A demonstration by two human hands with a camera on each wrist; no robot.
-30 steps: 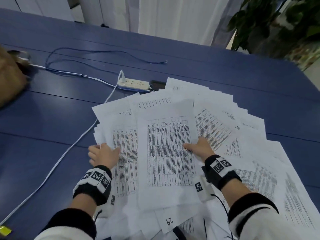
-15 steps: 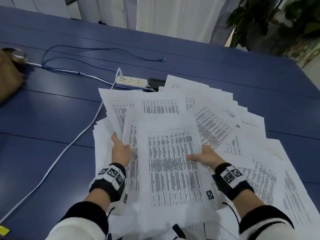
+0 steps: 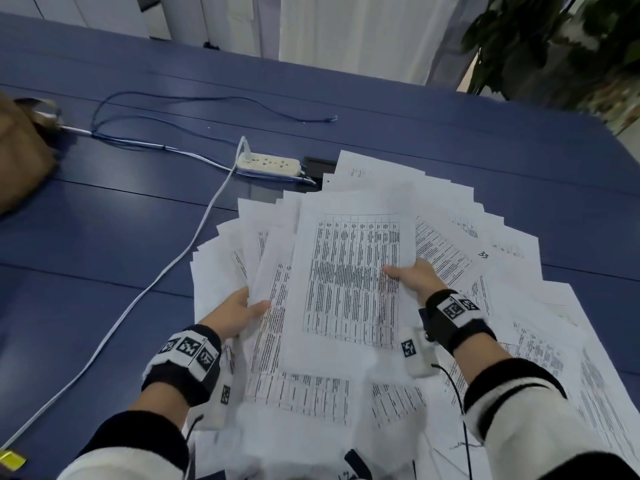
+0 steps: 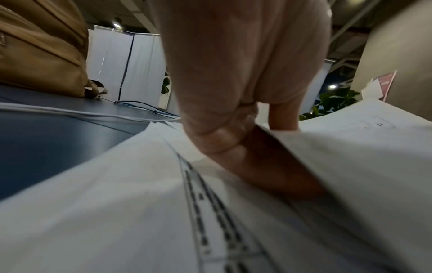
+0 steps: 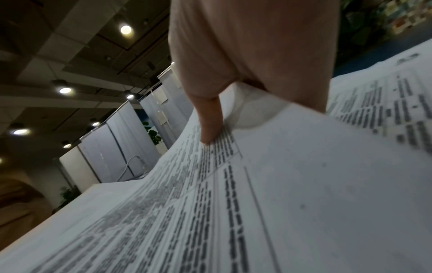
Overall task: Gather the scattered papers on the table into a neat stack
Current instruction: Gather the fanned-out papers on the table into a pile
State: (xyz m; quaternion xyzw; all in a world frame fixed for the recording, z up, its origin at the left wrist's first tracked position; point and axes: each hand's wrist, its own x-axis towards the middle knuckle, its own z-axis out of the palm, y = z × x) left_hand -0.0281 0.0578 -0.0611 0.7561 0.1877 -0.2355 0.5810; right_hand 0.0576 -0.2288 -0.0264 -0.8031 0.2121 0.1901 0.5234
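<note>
Between both hands, paper bundle (image 3: 349, 282), left grip (image 3: 239, 311) and right grip (image 3: 414, 278) pinching its edges

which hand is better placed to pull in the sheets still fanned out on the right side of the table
Right, probably. The right hand pinches the gathered bundle at its right edge, next to the fanned sheets. The left hand grips the bundle's left edge, with the bundle between it and those sheets.

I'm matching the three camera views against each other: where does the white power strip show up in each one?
Head: the power strip lies on the blue table, beyond the papers.
Left wrist: not in view.
Right wrist: not in view.
Shared landmark: the papers, gripped by the left hand and right hand.
</note>
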